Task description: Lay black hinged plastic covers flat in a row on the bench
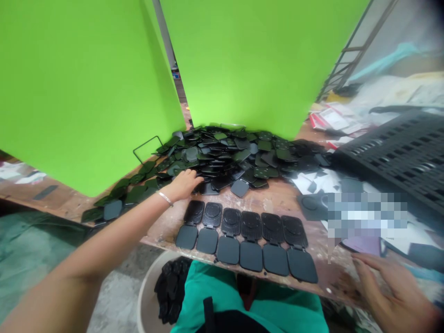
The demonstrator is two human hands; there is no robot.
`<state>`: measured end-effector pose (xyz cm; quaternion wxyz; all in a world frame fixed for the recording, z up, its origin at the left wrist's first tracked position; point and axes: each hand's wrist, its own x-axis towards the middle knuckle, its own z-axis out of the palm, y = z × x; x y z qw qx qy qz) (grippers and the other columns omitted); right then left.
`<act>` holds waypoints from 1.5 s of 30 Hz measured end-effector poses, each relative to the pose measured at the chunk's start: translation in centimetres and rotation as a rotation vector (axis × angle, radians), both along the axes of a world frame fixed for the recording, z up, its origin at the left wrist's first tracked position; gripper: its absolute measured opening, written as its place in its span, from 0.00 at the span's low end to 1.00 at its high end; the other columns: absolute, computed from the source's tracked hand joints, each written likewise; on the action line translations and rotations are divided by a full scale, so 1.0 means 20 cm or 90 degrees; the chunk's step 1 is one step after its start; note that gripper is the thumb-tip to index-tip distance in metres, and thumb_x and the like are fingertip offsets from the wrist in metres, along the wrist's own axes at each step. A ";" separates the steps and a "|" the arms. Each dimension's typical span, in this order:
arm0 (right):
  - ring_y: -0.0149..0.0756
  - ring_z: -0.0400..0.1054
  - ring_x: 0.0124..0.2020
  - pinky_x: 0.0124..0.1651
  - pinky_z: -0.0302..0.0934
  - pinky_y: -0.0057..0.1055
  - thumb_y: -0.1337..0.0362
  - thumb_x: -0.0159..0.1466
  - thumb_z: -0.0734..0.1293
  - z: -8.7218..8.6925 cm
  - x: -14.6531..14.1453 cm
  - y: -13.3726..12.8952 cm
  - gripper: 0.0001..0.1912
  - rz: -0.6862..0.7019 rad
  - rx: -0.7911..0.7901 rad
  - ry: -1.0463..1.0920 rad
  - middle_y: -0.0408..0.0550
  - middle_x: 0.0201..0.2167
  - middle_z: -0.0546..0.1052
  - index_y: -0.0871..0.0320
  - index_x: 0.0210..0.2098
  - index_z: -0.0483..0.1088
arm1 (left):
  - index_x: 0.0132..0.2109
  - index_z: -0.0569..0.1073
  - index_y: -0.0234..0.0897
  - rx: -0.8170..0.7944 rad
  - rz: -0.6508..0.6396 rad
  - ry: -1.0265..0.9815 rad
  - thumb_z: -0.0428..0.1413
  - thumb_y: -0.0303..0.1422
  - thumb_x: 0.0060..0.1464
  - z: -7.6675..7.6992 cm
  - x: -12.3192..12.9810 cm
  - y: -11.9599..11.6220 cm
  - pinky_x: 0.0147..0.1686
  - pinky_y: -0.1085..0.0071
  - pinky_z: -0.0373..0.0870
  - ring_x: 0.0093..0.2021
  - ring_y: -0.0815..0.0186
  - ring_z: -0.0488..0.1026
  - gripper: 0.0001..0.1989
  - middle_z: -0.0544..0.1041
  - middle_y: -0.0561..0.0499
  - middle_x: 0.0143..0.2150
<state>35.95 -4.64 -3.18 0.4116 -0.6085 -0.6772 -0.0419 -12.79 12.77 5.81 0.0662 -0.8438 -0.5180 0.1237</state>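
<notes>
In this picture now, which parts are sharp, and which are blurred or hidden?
Head view: the row of open black cases is fairly sharp; the right hand and the crate at the edge are smeared; a pixelated block hides part of the table; the left hand is slightly soft.

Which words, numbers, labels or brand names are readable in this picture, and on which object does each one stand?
None can be read.
Papers at the far right of the table: red-and-white print, too blurred to read.
Pixelated patch: anything beneath it is hidden.
Black plastic pieces in the pile, where the left hand reaches: moulded patterns only, no lettering visible.
Green boards: plain.
</notes>
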 end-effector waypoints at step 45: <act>0.62 0.38 0.71 0.64 0.51 0.66 0.66 0.69 0.57 -0.13 0.04 0.08 0.17 -0.160 -0.070 -0.084 0.63 0.65 0.55 0.60 0.54 0.67 | 0.51 0.74 0.44 0.025 -0.158 -0.525 0.52 0.35 0.63 -0.27 0.97 -0.78 0.55 0.47 0.72 0.62 0.48 0.63 0.12 0.68 0.40 0.58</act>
